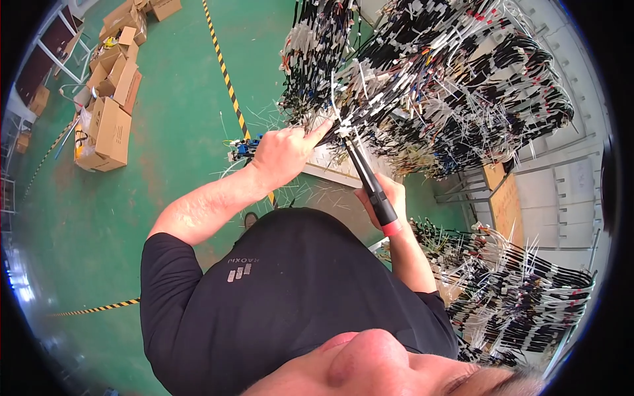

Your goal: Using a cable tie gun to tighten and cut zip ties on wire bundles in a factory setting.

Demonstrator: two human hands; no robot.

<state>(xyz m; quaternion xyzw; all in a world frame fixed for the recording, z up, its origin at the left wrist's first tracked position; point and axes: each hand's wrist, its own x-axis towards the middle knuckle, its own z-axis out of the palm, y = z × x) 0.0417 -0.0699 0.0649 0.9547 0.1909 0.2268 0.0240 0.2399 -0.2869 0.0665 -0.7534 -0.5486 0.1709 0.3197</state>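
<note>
My left hand (282,157) is closed round part of a wire harness. Blue and white connectors (244,150) stick out on its left side, and its index finger stretches to the black wires. In my right hand (395,193) is a black cable tie gun (367,173) with a red rear end. The gun's narrow nose meets white plastic pieces on the harness, just right of my left fingertips. A white cable tie (334,96) stands up from that spot. My right fingers are partly hidden behind the gun.
A thick heap of black and white wire harnesses (456,86) lies ahead and to the right. Another stack (522,297) is at the lower right. Cardboard boxes (109,135) line the left. Striped tape (224,66) crosses the green floor, with loose tie scraps about.
</note>
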